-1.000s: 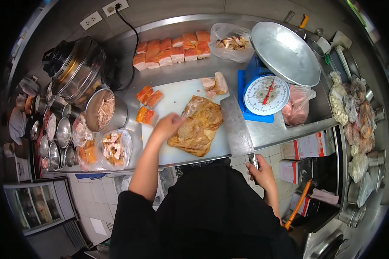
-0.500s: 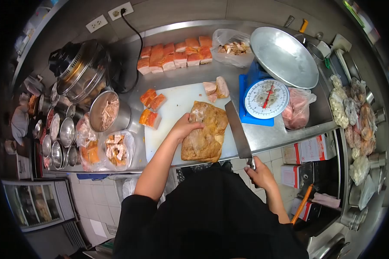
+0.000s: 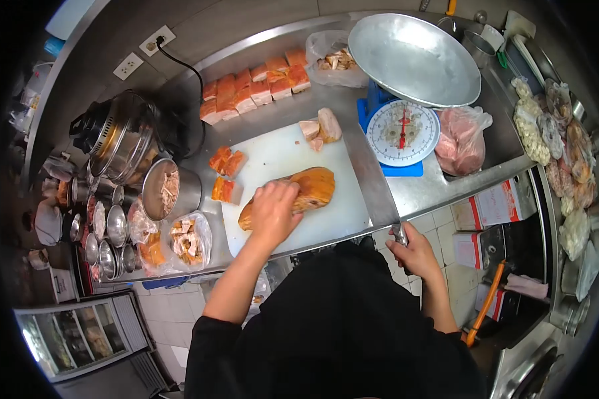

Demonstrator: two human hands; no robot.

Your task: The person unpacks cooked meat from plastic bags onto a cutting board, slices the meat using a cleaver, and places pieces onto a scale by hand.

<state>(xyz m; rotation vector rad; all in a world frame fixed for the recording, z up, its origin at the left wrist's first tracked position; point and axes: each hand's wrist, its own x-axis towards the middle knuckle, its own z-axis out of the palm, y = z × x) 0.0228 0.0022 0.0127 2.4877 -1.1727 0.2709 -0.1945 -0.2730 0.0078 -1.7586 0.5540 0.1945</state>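
The left hand (image 3: 276,209) held the meat (image 3: 318,186), and the right hand (image 3: 416,253) squeezed the knife (image 3: 399,234). I thought slippery meat could slide, and the left hand get cut.

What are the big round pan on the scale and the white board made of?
The round pan looks like bare metal, perhaps aluminium or steel: it is silvery with a soft shine. The white board seems to be plastic, smooth and slightly glossy, with no wood grain showing.

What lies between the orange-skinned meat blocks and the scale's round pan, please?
A plastic bag of chopped meat lies there, as the head view shows.
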